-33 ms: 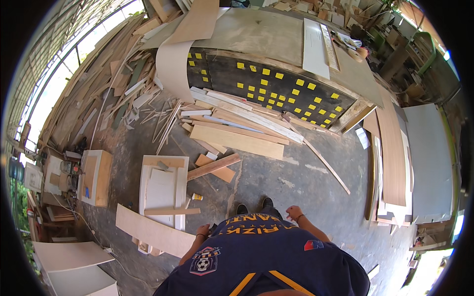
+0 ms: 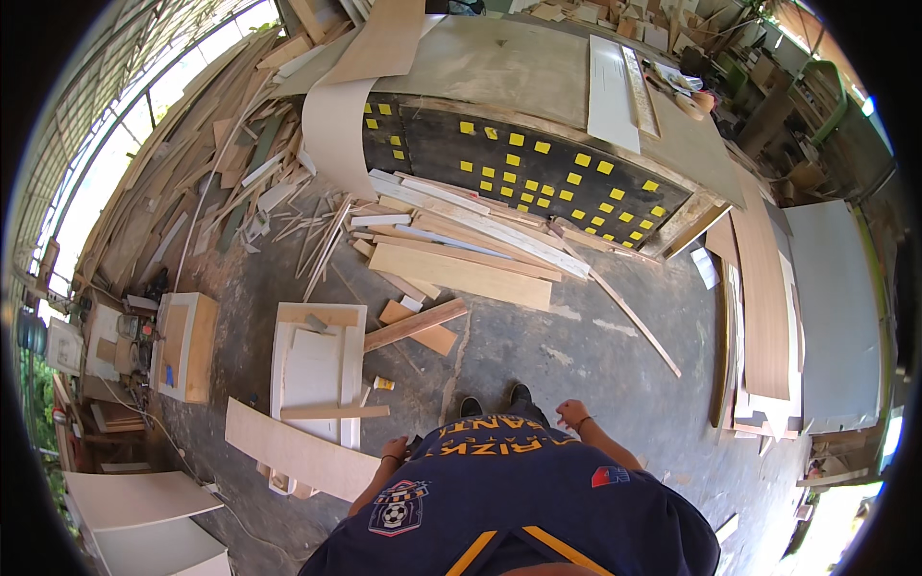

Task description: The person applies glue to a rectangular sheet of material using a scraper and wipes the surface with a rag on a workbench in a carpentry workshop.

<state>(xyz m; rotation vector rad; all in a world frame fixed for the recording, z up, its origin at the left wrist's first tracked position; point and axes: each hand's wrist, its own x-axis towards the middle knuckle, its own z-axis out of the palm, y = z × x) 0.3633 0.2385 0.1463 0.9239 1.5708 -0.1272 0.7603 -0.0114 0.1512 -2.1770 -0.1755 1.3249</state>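
Observation:
My left hand (image 2: 395, 448) hangs beside my body at the edge of the dark blue shirt (image 2: 519, 480). Its fingers are small and partly hidden, with something dark right beside them, so I cannot tell whether it holds anything. On the other side, my right hand (image 2: 573, 414) hangs in the air over the concrete floor with its fingers curled in; nothing shows in it. Nearest to the left hand lies a curved strip of thin plywood (image 2: 298, 449). Beyond that, a white panel frame (image 2: 320, 360) has a wooden batten (image 2: 336, 412) across it, with a small yellow-and-white cup (image 2: 383, 383) alongside.
Ahead, boards and offcuts (image 2: 461, 274) lie before a big workbench (image 2: 509, 58) with yellow squares on its dark side. A long stick (image 2: 634, 322) crosses the floor. Sheets (image 2: 759, 307) are stacked at right, scrap wood (image 2: 182, 163) at left. White cabinets (image 2: 144, 499) stand near left.

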